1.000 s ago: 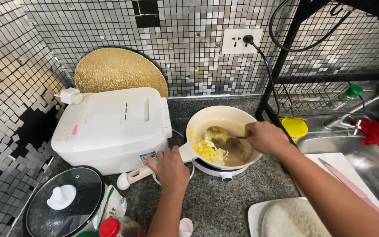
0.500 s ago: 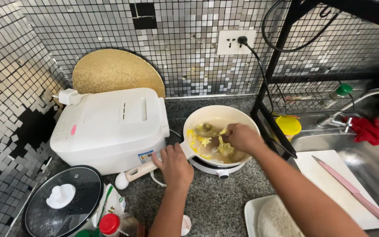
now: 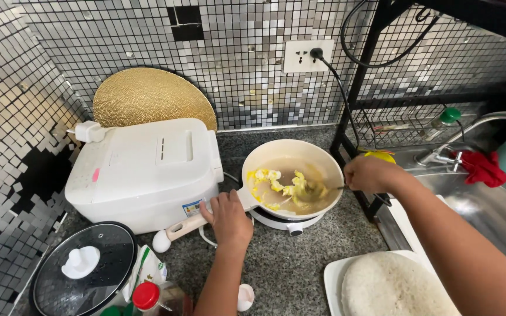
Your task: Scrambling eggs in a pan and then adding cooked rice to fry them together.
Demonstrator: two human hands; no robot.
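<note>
Centrally, my left hand [image 3: 228,217] grips the pale handle of the round cream frying pan [image 3: 276,155], which sits on a small white burner [image 3: 285,221] and holds yellow scrambled egg [image 3: 282,187]. My right hand [image 3: 370,174] is closed on a thin utensil [image 3: 330,188] reaching into the egg.

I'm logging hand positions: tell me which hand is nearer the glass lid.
Left. The left hand grips the pan handle, just up and right of the glass lid. The right hand is beyond the pan, far from the lid.
</note>
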